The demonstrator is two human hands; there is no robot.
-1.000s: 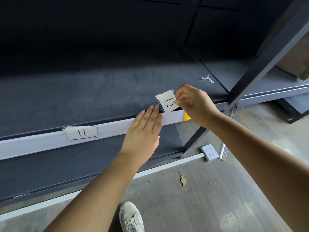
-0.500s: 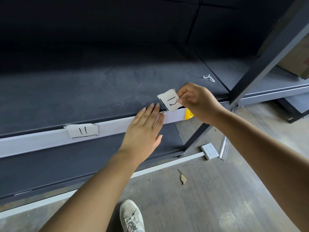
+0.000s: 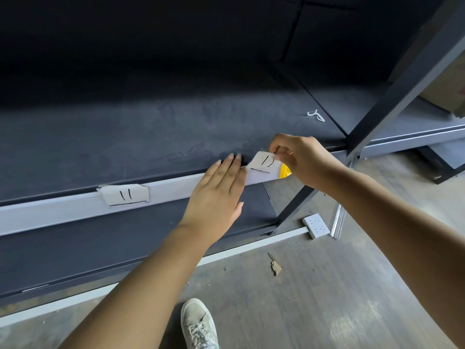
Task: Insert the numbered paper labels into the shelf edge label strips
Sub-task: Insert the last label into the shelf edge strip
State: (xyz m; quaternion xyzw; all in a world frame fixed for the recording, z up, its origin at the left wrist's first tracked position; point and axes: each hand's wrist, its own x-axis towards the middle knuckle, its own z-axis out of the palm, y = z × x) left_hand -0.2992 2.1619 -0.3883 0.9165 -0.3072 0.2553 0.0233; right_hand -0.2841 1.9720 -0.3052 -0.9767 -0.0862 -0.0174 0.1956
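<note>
Head view: left hand [image 3: 216, 195] lies flat, fingers straight, pressing on the white label strip [image 3: 75, 210] along the shelf [image 3: 151, 127] edge, likely to steady it. Right hand [image 3: 302, 159] pinches the top corner of label "12" [image 3: 263, 164], tilted, lower edge at the strip's lip, not yet seated. Label "11" [image 3: 125, 195] already sits in the strip, well left.

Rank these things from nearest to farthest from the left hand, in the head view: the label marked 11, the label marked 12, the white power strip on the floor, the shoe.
From the left hand:
1. label marked 12, just right of its fingertips, at the strip.
2. label marked 11, to the left, in the strip.
3. white power strip, right, on the floor.
4. shoe, below, on the floor.
</note>
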